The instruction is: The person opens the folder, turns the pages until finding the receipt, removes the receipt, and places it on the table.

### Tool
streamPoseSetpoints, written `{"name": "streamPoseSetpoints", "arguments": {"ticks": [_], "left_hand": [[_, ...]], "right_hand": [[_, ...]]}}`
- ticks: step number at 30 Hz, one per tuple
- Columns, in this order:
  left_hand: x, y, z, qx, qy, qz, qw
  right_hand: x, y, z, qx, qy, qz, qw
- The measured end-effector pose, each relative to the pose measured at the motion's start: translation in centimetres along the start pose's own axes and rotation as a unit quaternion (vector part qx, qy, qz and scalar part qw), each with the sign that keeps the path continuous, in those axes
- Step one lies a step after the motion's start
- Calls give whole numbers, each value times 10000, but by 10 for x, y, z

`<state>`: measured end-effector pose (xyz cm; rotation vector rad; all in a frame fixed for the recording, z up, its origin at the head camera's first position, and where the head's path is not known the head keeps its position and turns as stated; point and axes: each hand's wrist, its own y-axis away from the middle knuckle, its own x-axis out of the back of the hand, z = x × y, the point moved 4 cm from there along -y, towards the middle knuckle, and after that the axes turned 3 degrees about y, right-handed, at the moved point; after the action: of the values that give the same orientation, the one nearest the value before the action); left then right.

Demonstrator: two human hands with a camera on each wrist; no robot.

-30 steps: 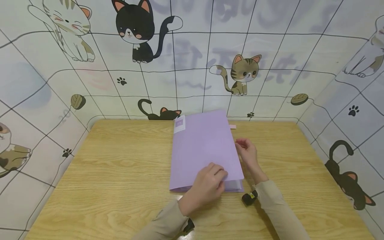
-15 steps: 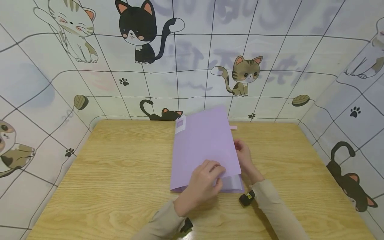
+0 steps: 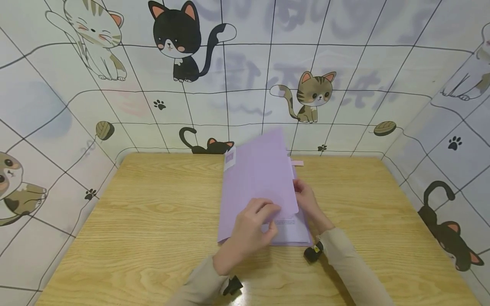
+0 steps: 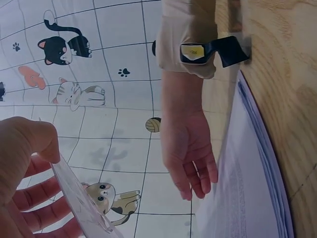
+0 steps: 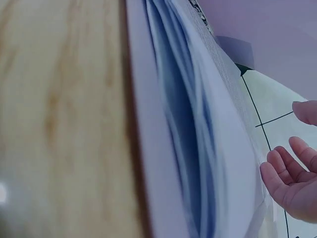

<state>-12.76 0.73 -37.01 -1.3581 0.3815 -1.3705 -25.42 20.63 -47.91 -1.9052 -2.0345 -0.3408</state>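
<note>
A purple folder (image 3: pixel 254 178) lies on the table, its front cover lifted along the right side. My left hand (image 3: pixel 249 227) pinches that cover near its lower right corner; the left wrist view shows the thumb and fingers (image 4: pixel 42 191) on either side of the cover's edge. Printed pages (image 3: pixel 289 233) show beneath it. My right hand (image 3: pixel 308 202) is at the folder's right edge, its fingertips partly hidden by the cover. In the left wrist view the right hand's fingers (image 4: pixel 190 176) are loosely extended beside the pages, with nothing gripped.
The wooden table (image 3: pixel 153 204) extends on both sides of the folder. A pink tab (image 3: pixel 297 163) sticks out at the folder's upper right. A wall sheet with cartoon cats (image 3: pixel 245 102) stands behind the table. Small black cameras (image 3: pixel 314 253) hang at the wrists.
My left hand has raised the cover and moved it up and leftward, uncovering more of the printed page. My right hand has shifted slightly left, toward the pages.
</note>
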Motion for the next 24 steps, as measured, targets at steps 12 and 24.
{"name": "streamPoseSetpoints", "arguments": {"ticks": [12,24], "left_hand": [[21,-1,-7,368,652,280,9968],[43,4,-18,713,1484,529,9849]], "right_hand": [[-6,-2,-1,-154,133,-291,9994],[-8,-3,-1,-469,303,-622,9965]]}}
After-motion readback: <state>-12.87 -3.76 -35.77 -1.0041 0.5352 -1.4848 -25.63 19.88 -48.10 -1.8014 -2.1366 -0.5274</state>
